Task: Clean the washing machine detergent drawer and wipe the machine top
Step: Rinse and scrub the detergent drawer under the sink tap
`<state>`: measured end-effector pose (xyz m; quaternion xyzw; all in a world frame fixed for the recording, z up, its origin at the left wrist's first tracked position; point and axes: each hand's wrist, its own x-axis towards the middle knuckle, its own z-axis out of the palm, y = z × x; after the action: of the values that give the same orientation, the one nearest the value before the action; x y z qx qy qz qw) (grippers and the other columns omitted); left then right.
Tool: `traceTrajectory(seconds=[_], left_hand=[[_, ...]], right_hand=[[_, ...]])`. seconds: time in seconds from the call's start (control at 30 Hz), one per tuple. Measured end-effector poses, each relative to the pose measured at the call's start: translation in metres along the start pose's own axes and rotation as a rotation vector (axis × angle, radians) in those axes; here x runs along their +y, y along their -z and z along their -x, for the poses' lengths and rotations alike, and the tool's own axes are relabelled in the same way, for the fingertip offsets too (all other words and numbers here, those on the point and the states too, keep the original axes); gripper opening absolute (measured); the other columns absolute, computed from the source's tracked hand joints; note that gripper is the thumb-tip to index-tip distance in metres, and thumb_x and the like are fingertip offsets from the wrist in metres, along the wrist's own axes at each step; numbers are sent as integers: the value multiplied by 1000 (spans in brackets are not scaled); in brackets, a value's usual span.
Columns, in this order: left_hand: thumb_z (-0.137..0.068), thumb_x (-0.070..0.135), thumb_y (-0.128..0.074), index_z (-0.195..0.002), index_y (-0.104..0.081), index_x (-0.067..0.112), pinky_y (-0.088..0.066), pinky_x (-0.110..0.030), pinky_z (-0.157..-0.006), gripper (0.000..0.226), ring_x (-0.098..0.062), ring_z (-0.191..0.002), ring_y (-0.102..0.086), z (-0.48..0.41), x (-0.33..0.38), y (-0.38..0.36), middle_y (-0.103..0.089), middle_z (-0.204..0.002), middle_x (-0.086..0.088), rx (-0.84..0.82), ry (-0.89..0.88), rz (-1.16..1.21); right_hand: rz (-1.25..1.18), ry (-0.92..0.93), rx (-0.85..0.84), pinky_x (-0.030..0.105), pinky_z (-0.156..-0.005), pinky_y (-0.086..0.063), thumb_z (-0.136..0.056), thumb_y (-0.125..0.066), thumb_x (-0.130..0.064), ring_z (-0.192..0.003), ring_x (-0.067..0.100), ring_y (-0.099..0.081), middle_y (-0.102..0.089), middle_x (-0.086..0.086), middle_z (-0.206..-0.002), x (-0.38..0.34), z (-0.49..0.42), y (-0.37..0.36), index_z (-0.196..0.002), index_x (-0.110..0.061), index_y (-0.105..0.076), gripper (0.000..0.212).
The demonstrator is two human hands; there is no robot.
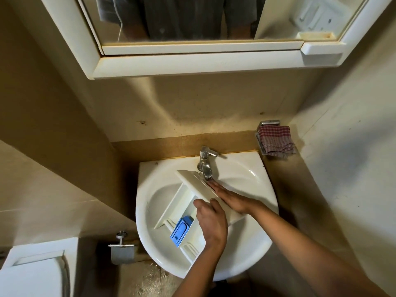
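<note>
The white detergent drawer (184, 202) lies tilted in the white sink (150, 172), its front panel up under the tap (205, 166). A blue insert (181, 231) sits in its near compartment. My left hand (211, 221) reaches over the drawer's body, fingers curled round its right side wall. My right hand (231, 198) lies flat along the front panel, fingers straight and pointing toward the tap. No water stream is visible.
A red checked cloth (275, 140) hangs on a wall rack right of the sink. A mirror cabinet (192, 61) juts out overhead. A toilet paper holder (122, 251) and a white toilet cistern (36, 273) stand at lower left. Walls close in on both sides.
</note>
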<state>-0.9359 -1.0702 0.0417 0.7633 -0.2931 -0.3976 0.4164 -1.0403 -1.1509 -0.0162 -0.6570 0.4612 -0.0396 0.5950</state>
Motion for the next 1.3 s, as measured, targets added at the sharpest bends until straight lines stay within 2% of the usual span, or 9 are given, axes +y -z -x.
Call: traceTrajectory(seconds=[0.1, 0.23, 0.37, 0.47, 0.53, 0.73, 1.0, 1.13, 1.3], left_hand=[[-97, 10, -42, -88, -36, 2, -30, -29, -63, 14, -28, -75, -50, 0, 0, -5, -51, -74, -8, 34, 6, 14], [-97, 11, -43, -89, -36, 2, -28, -27, -63, 14, -25, -72, -46, 2, 4, -12, -51, -77, -9, 94, 46, 57], [-98, 13, -42, -90, -36, 2, -29, -29, -64, 15, -28, -72, -47, 1, 0, -18, -52, -78, -13, 106, 42, 42], [-98, 13, -41, -89, -36, 2, -29, -30, -62, 15, -29, -70, -48, -1, -2, -20, -49, -74, -11, 82, 26, 30], [-99, 13, -40, -89, -34, 3, -28, -30, -62, 16, -28, -70, -46, -1, -4, -20, -47, -73, -8, 65, 16, 17], [-99, 14, -40, -89, -36, 3, -27, -31, -61, 15, -14, -63, -42, -3, -2, -18, -45, -71, -4, 87, 11, 29], [-100, 15, -41, -89, -35, 3, -29, -30, -61, 17, -25, -68, -46, -2, -9, -21, -45, -70, -4, 65, -1, 10], [-101, 18, -39, -89, -34, 3, -27, -30, -60, 19, -27, -70, -47, -3, -9, -18, -48, -73, -8, 24, 0, -10], [-104, 23, -31, -91, -39, 2, -35, -30, -67, 26, -26, -74, -51, -6, -10, -13, -54, -81, -8, -20, 9, 19]], right_hand=[[-10, -18, -2, 38, -121, -1, -95, -23, -59, -144, -3, -2, -8, -23, -157, -12, -16, 3, -142, -57, -22, 47], [-21, 4, 22, 22, -116, 3, -105, -21, -25, -143, -2, 7, -8, -27, -150, -5, 5, 2, -149, -36, -17, 45], [-144, -30, 89, 31, -120, -9, -104, -25, -40, -143, -7, -10, -21, -27, -153, 30, 33, -1, -143, -49, -29, 40], [-170, -66, 99, 34, -121, -9, -95, -29, -61, -142, -8, -12, -16, -28, -154, 31, 35, -2, -132, -66, -29, 37], [-146, -80, 108, 36, -122, -4, -91, -28, -67, -144, -5, -2, -6, -23, -157, 18, 24, 0, -139, -60, -21, 49], [58, -130, 126, 27, -115, 5, -105, -20, -30, -145, 9, 12, 6, -4, -160, -13, 1, -1, -153, -19, -5, 51], [-36, -101, 237, 27, -120, -1, -105, -23, -35, -144, -1, 0, -4, -13, -159, 17, 48, -26, -150, -32, -12, 47], [13, -220, 228, 24, -116, 5, -105, -19, -34, -146, 6, 8, 5, -5, -160, 1, 41, -19, -152, -16, -2, 53], [65, -47, 177, 20, -117, 2, -106, -18, -24, -146, 4, 4, 2, -5, -160, -19, 37, -38, -152, -15, -5, 48]])
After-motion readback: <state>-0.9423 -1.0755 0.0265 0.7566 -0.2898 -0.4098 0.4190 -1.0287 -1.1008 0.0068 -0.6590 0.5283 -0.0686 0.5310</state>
